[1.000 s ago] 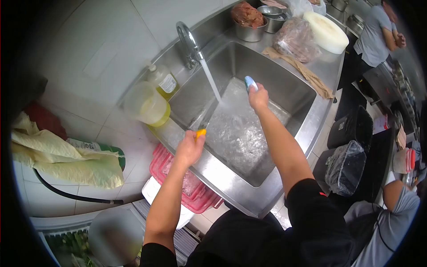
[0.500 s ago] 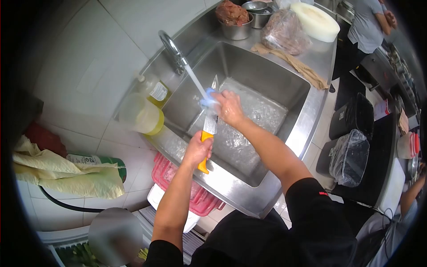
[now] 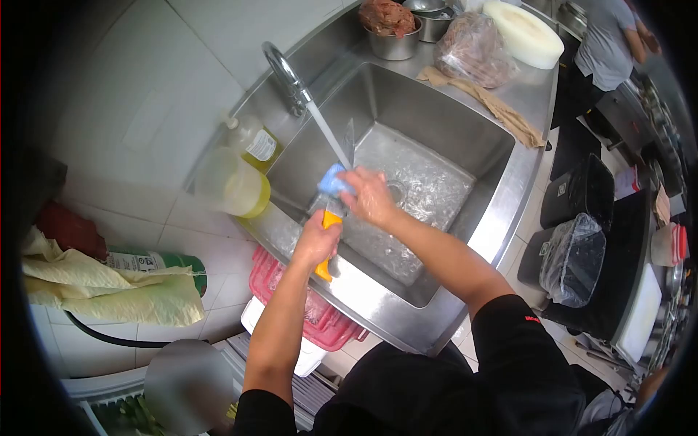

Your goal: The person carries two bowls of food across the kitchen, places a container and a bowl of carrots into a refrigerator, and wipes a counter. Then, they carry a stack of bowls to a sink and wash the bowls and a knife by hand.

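My left hand [image 3: 314, 243] grips the orange handle of a knife [image 3: 347, 145] whose blade points up and away over the steel sink [image 3: 465, 142]. My right hand [image 3: 369, 195] presses a blue sponge [image 3: 332, 181] against the blade just above the handle. Water streams from the tap [image 3: 285, 73] onto the blade and sponge. The sink floor is wet and foamy.
Two yellow detergent bottles [image 3: 236, 182] stand on the sink's left ledge. At the back are a steel bowl of meat [image 3: 392, 29], a bagged lump of meat [image 3: 476, 51], a white round board [image 3: 525, 33] and a cloth [image 3: 494, 105]. A pink lidded crate [image 3: 320, 309] sits below. Another person [image 3: 603, 43] works far right.
A second ago the hands were apart, sponge held high. The knife then came upright under the water; the sponge has since slid down the blade toward the handle.
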Available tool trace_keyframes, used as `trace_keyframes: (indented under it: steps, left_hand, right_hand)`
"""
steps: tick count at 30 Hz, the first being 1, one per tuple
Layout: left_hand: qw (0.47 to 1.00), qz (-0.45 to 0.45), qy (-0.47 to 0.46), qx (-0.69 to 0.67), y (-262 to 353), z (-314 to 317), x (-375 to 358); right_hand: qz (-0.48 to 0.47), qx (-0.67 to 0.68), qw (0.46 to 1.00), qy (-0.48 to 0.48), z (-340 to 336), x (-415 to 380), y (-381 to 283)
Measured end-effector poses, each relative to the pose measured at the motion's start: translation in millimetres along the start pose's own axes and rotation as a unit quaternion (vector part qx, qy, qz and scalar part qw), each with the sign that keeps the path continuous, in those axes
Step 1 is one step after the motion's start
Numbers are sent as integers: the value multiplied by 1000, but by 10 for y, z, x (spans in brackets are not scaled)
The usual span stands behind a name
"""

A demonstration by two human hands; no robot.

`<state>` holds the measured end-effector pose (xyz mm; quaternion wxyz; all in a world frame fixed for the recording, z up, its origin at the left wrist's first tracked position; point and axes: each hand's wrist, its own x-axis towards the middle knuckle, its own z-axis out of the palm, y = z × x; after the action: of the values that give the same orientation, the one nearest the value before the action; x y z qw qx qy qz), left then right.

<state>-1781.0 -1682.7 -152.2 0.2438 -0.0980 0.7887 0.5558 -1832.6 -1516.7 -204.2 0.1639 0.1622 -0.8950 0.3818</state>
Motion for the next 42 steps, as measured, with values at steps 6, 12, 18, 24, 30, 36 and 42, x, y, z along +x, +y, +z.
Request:
trace_keyframes:
  steps: [6, 12, 18, 24, 30, 36, 42]
  left_hand:
    - [999, -19, -46, 15, 94, -75, -285]
    - [994, -27, -105, 7, 182, -268, -433]
    - [996, -4, -90, 14, 84, -306, 94]
    - [994, 3, -94, -51, 199, -51, 271]
    - [991, -2, -130, 43, 268, -116, 354]
    - [894, 48, 65, 440, 669, -80, 580]
    - [892, 183, 119, 397, 853, -7, 1037]
  right_hand:
    - [83, -122, 985, 89, -25, 680, 775]
    - [270, -158, 940, 136, -546, 837, 1252]
    - [87, -20, 989, 121, -617, 462, 365]
    - [-190, 92, 974, 85, -260, 774, -1159]
    - [-29, 200, 979, 3, 126, 1277, -1292]
    - [427, 666, 610, 43, 353, 1294, -37]
    - [202, 357, 911, -39, -216, 1216, -325]
